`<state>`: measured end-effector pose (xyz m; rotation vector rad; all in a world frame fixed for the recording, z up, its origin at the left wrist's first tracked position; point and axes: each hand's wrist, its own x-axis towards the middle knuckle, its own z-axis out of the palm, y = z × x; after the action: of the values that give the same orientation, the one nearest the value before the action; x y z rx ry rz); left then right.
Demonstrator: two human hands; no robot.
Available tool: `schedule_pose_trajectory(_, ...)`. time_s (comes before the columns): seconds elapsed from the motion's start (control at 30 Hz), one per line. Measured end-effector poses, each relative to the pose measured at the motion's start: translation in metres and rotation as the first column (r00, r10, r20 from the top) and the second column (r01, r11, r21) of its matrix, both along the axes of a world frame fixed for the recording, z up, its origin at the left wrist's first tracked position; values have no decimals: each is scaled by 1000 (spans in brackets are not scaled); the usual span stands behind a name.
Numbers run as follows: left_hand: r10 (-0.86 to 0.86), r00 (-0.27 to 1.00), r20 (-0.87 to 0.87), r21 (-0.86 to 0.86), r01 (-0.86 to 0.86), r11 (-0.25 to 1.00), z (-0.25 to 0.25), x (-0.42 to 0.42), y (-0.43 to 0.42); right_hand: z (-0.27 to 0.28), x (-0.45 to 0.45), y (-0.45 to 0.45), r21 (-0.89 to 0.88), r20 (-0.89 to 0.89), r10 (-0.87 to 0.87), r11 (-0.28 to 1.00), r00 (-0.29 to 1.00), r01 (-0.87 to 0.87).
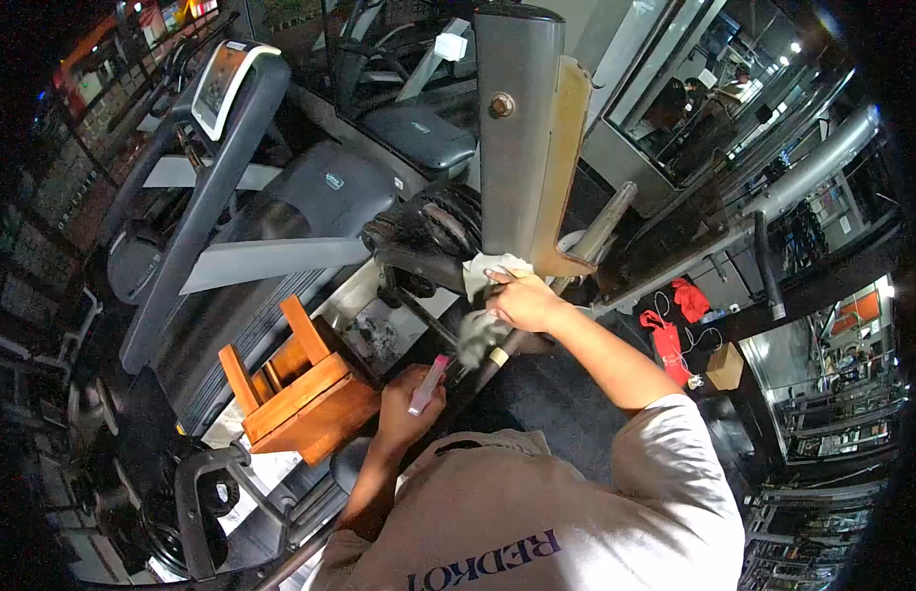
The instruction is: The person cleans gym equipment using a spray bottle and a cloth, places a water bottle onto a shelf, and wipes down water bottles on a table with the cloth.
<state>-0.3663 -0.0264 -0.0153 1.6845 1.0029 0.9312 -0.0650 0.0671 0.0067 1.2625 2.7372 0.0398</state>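
Note:
My right hand is closed around a whitish cloth, with part of it hanging below my fingers. Another part of the cloth presses against the lower end of a thick grey machine post, beside a worn yellowish plate. Lower and to the left, my left hand grips a slim pale pink, see-through object with a brighter pink end. Its exact kind does not show. Dark round weight plates sit just left of the post.
A brown wooden stool-like piece stands left of my left hand. Treadmills fill the left side. A silver bar with a black handle reaches in from the right. Red bags and a cardboard box lie on the floor.

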Motion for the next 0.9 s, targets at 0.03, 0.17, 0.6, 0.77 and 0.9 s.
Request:
schedule_pose_trajectory(0.03,11,1000,25,2,-11,1000,0,0,0,5,-3,0,-45,-46,-12,999,999,9)
schedule_pose_trajectory(0.17,5,999,48,-57,-2,998,-2,-1,0,2,-12,-11,-363,-578,-307,927,756,99)
schedule_pose_trajectory(0.6,-268,958,105,-19,271,962,43,16,28,67,-74,-75,-460,-813,-434,887,388,30)
schedule_pose_trajectory(0.77,66,992,106,311,-96,945,74,11,27,76,-72,-98,-162,-938,-270,896,216,413)
schedule_pose_trajectory(0.9,377,845,379,52,-426,903,90,34,3,84,-84,-133,-310,-863,-283,951,418,4)
